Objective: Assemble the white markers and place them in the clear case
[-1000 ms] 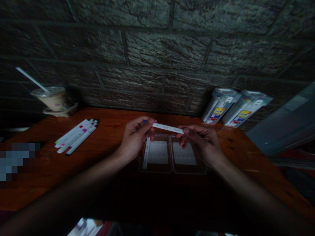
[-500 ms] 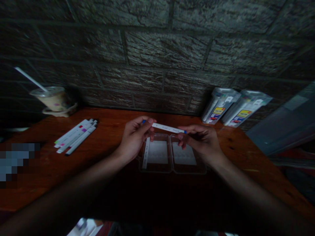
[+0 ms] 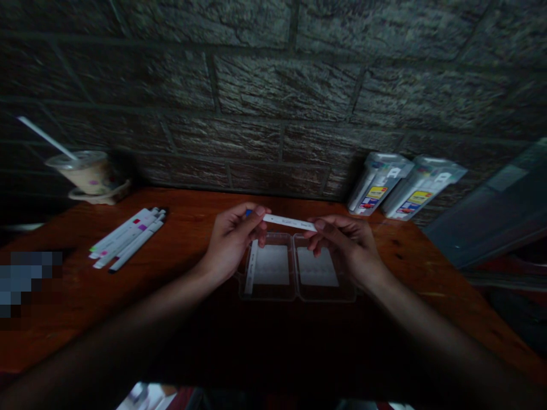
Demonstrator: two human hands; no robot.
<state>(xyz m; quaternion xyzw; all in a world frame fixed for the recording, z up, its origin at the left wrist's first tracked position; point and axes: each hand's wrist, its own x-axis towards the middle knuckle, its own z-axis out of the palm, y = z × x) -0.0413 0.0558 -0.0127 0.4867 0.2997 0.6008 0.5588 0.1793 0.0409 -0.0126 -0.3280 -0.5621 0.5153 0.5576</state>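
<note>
A white marker point(image 3: 287, 221) with a blue end is held level between my two hands, above an opened clear plastic case point(image 3: 296, 285). My left hand point(image 3: 234, 242) pinches its left end, where blue shows behind the thumb. On its right end, the thumb and fingers of my right hand point(image 3: 348, 245) are closed, covering the tip. Inside the case's left half another white marker point(image 3: 252, 267) stands along the left wall. White sheets point(image 3: 272, 265) lie in both halves of the case.
Several white markers point(image 3: 128, 236) lie in a bunch on the wooden table point(image 3: 188, 205) to the left. Behind them stands a lidded cup point(image 3: 88, 173) with a straw, in a holder. Two clear marker cases point(image 3: 376, 185) stand upright at the back right, near the brick wall point(image 3: 256, 85).
My right thumb and fingers have moved onto the marker's right end, hiding the blue that showed there before. My left hand keeps its hold. The view has shifted slightly.
</note>
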